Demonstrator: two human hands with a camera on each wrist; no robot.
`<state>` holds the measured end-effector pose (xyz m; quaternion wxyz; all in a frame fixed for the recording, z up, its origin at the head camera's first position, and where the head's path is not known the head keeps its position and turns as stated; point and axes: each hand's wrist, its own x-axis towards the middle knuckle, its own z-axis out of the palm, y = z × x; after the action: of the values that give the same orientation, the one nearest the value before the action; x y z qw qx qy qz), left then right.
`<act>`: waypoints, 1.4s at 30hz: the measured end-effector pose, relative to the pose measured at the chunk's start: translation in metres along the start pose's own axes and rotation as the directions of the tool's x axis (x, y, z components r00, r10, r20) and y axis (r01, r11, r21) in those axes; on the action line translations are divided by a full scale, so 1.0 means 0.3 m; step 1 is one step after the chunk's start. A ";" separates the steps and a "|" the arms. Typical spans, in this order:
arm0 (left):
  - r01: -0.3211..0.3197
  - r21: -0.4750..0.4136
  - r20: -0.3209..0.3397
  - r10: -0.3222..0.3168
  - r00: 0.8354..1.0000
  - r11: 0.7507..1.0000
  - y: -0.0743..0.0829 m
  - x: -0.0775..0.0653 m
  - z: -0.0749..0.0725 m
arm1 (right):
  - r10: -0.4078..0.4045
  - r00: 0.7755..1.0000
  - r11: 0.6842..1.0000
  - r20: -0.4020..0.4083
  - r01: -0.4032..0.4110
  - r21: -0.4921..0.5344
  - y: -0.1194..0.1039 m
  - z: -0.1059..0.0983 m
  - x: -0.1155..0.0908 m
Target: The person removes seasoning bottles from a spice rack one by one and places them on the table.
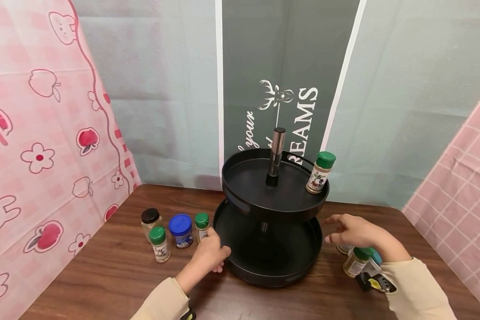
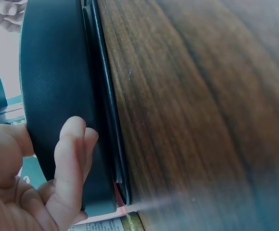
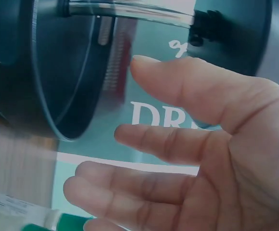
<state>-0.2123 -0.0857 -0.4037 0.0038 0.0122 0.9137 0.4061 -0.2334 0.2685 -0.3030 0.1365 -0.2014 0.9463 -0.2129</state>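
A black two-tier round tray (image 1: 274,281) with a metal centre post stands mid-table. At the left rim of its lower tier is my left hand (image 1: 210,254); the left wrist view shows the rim between thumb and curled fingers (image 2: 68,163). My right hand (image 1: 358,232) hovers by the right side of the lower tier, its fingers spread and holding nothing, as the right wrist view also shows. On the upper tier's right side stands a green-lidded spice jar (image 1: 319,174). Another green-lidded jar (image 1: 202,222) is partly hidden behind my left hand.
Left on the wooden table stand a black-lidded jar (image 1: 150,217), a green-lidded jar (image 1: 160,245) and a blue-lidded jar (image 1: 181,232). Beneath my right forearm is a green-lidded jar (image 1: 355,263) among others partly covered. Hanging cloths border the table at back and sides.
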 end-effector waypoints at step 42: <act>-0.002 0.008 0.008 0.002 1.000 1.000 -0.006 0.001 0.001 | 0.043 0.996 0.985 -0.078 -0.055 -0.165 -0.098 -0.325 -0.014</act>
<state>-0.2125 -0.0866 -0.4053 0.0071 0.0149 0.9154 0.4022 -0.2537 0.2799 -0.2037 0.0890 -0.1806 0.9699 -0.1370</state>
